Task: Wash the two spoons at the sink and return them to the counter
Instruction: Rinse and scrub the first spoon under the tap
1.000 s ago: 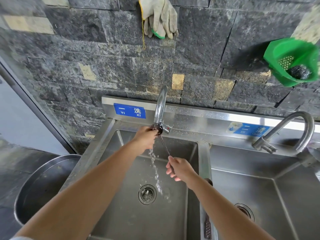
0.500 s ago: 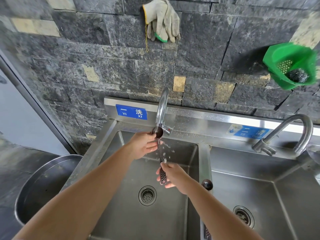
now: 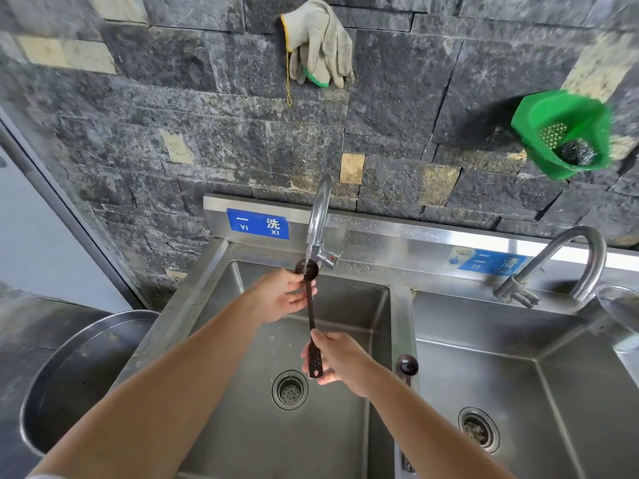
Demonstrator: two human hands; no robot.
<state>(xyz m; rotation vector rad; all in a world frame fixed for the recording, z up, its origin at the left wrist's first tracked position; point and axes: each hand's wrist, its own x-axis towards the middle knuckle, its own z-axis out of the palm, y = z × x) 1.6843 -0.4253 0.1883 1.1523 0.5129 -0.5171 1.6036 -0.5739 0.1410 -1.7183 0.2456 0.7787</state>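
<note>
While the dark spoon (image 3: 311, 318) stands nearly upright over the left basin (image 3: 242, 426) of the sink, its small round bowl sits just under the spout of the left tap (image 3: 320, 219), close to the valve. The right hand (image 3: 340, 361) grips the flat, perforated lower end of the long slim handle, fingers curled round it and thumb on the stem. The left hand (image 3: 281, 295) holds the top of the spoon, thumb at the bowl and fingers lightly bent against the thin stem just beneath. A second spoon (image 3: 407, 365), equally dark with a round bowl, lies on the steel divider between the two basins, its handle running toward the camera. The sink is brushed stainless steel, flecked with droplets along its back ledge, with a round perforated drain (image 3: 289, 389) below the hands. A curved chrome tap (image 3: 567, 264) arches over the right basin. Behind rises a wall of rough dark stone (image 3: 155, 108), where a worn grey glove (image 3: 320, 43) hangs, and a green plastic basket (image 3: 539, 115) holds a wiry steel scourer (image 3: 575, 152). A large round metal pot (image 3: 69, 357) stands left of the sink
</note>
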